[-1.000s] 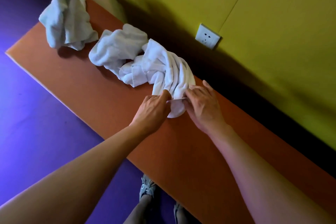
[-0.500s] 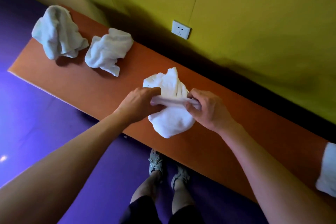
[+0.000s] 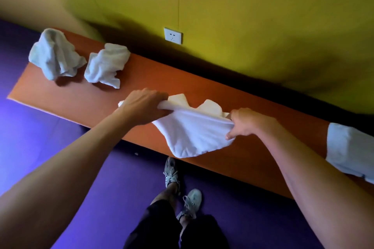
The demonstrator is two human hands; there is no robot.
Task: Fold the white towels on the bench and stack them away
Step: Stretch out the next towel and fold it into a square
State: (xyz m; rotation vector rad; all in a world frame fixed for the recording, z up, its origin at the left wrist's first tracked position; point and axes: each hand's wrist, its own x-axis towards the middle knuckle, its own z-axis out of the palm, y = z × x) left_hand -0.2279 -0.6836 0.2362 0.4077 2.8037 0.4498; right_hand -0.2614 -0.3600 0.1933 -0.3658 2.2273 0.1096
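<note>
- The left hand (image 3: 144, 108) is clenched on the left end of a white towel (image 3: 192, 137), its fingers (image 3: 159, 97) curled over the bunched top edge.
- The right hand (image 3: 245, 122) grips the right end of that same edge, thumb in front of the cloth and the other fingers behind it.
- The edge runs stretched between the 2 hands, and the towel hangs below it in a loose, rounded sag – its lowest part reaches past the front edge of the tabletop (image 3: 66, 95). 2 rumpled humps of the cloth rise behind the stretched edge.
- Whether the towel's far part touches the orange tabletop cannot be told.
- Well to the left on the tabletop lie 2 crumpled towels: the nearer crumpled towel (image 3: 107, 64) and, just beside it at the left end, the far crumpled towel (image 3: 55, 54) – the 2 sit close, barely apart.
- At the right edge of the view a folded white towel (image 3: 348, 147) rests on the tabletop, partly cut off.
- Behind the tabletop stands a yellow-green wall (image 3: 263, 16) with a white socket (image 3: 173, 35).
- Below, on the purple floor (image 3: 70, 157), stand the person's 2 grey shoes (image 3: 172, 172).
</note>
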